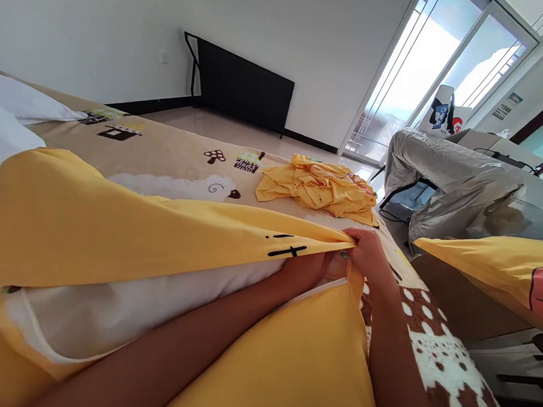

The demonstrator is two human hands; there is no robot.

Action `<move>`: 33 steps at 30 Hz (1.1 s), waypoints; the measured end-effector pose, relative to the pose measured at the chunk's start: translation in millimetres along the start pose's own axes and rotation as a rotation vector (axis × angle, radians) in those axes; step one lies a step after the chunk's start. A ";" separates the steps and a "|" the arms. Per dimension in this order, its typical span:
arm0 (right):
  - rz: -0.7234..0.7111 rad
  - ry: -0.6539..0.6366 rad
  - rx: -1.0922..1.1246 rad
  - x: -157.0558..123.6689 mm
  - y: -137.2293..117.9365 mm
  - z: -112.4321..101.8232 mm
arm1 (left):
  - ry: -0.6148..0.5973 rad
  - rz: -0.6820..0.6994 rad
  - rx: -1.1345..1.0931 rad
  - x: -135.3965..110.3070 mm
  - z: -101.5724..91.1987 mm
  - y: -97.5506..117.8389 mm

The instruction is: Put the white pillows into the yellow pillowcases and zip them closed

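A yellow pillowcase (160, 234) with black printed marks lies across the front of the bed, its long opening facing me. Inside it shows a white pillow (180, 299). My right hand (364, 248) is closed on the pillowcase at the right end of the opening, pulling the cloth into a taut fold. My left arm reaches through the opening, and my left hand (308, 271) lies under the upper layer beside my right hand. The left fingers are hidden by the cloth.
A crumpled yellow cloth (322, 185) lies farther back on the patterned bed blanket (174, 141). White pillows (12, 117) are at the left. Another yellow printed pillow (500, 264) is at the right. Behind stand a black panel (244, 83) and plastic-wrapped furniture (455, 170).
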State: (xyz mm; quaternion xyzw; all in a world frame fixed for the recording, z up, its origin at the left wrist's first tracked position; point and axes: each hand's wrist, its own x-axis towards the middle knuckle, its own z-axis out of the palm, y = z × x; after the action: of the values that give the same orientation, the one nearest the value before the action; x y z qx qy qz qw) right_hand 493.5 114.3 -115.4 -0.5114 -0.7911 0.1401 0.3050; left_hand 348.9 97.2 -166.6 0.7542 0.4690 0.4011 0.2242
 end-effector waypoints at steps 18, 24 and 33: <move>-0.015 0.156 0.046 3.5 -3.2 10.5 | 0.001 0.141 0.097 5.9 2.6 -10.3; -0.024 0.063 0.008 5.1 3.1 7.2 | 0.079 0.086 -0.042 0.1 4.6 -13.7; -0.093 0.044 0.043 3.1 1.3 6.6 | 0.129 -0.081 -0.127 -6.4 11.3 -27.2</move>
State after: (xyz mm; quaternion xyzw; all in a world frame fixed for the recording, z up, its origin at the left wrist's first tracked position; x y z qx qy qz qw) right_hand 489.5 118.2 -120.2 -0.4702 -0.8041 0.1316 0.3393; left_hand 342.3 104.5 -195.1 0.6917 0.4859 0.4684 0.2570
